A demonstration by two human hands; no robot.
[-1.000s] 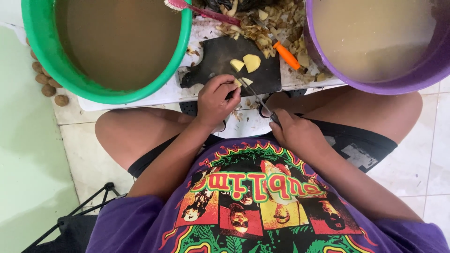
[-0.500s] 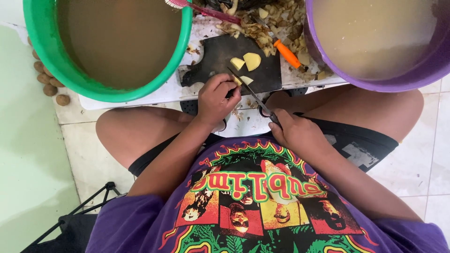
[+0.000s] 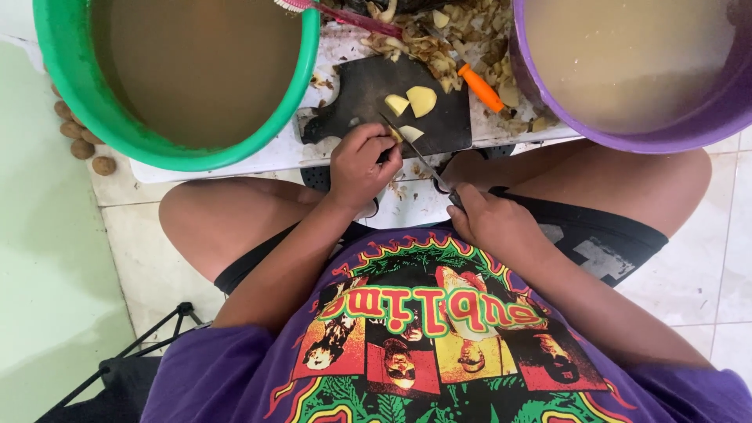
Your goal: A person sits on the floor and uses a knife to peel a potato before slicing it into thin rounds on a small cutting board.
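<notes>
1. Left hand (image 3: pixel 362 166) at frame centre, fingers curled shut on potato piece (image 3: pixel 397 135) atop cutting board (image 3: pixel 368 98).
2. Right hand (image 3: pixel 489 223) gripping knife (image 3: pixel 415 153); blade slanting up-left onto the piece.

Left hand (image 3: pixel 362 166): fingers curled, knuckles up, fingertips pinched together at the far end. Right hand (image 3: pixel 492 221): closed in a fist grip, wrist near the torso. Both forearms angle inward, bare knees spread wide.

Green basin (image 3: pixel 55 86), purple basin (image 3: pixel 705 125), black cutting board (image 3: pixel 352 102), pale yellow potato pieces (image 3: pixel 421 100), orange-handled peeler (image 3: pixel 479 88).
</notes>
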